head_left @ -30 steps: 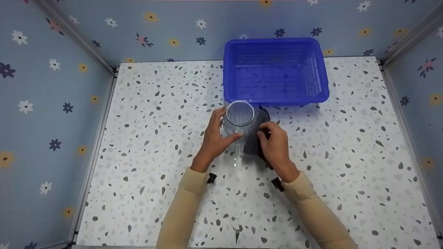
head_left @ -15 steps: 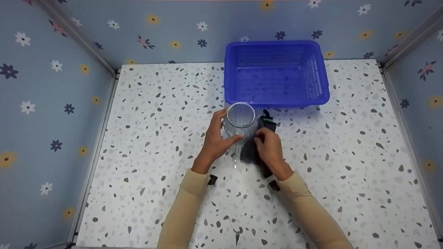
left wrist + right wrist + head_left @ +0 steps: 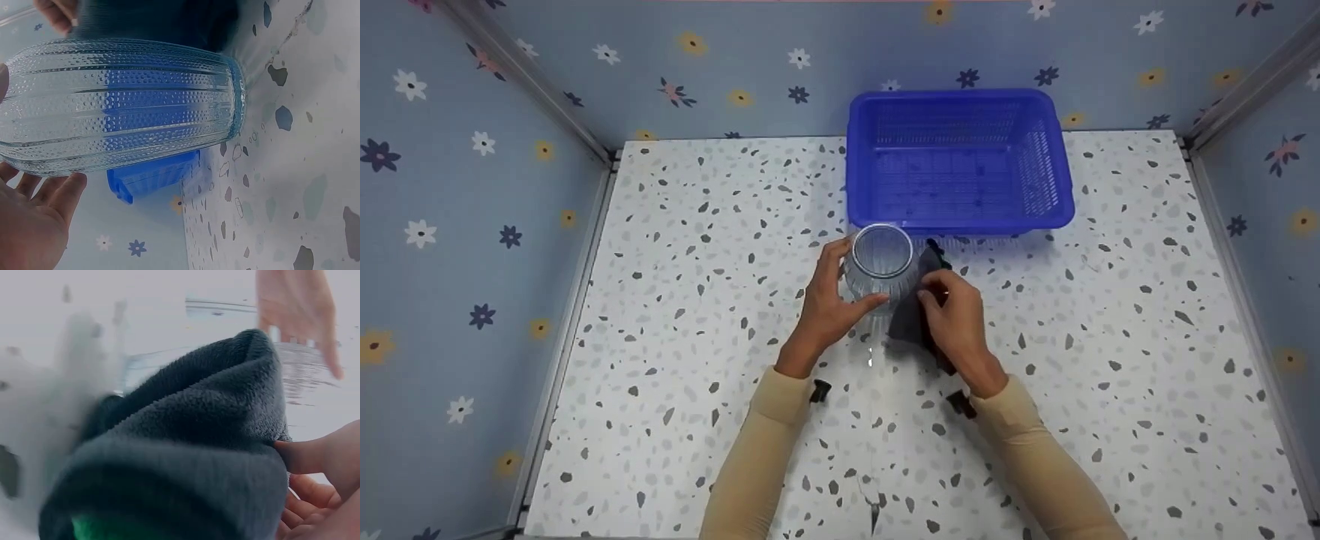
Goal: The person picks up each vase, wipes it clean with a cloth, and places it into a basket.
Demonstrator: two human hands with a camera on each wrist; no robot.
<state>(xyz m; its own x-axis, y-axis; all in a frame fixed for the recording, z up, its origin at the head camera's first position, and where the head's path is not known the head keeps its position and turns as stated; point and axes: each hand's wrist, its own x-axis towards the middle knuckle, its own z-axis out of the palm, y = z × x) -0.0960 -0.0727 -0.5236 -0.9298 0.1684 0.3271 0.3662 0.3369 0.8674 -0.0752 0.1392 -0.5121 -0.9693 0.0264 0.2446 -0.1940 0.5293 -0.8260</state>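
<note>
A clear ribbed glass jar [image 3: 883,259], its sides dimpled between the ribs, stands upright on the speckled table. My left hand [image 3: 829,304] grips it from the left, thumb in front and fingers round the far side. In the left wrist view the glass jar [image 3: 124,107] appears sideways, with its base on the table. My right hand [image 3: 956,315] pinches a dark grey cloth [image 3: 911,319] against the jar's right side. The right wrist view shows the cloth [image 3: 208,405] folded and fuzzy, with a green patch on its lower part. The right palm hides part of the cloth.
Just behind the jar sits a blue perforated plastic basket [image 3: 960,187], its near rim close to the jar. Flower-patterned panels [image 3: 795,67] wall the table [image 3: 697,300] at the back and both sides. Black clips [image 3: 820,391] show at the wrists.
My right hand slid the cloth toward me along the jar's side, then back away again. The left hand keeps its grip, and the jar stays in place.
</note>
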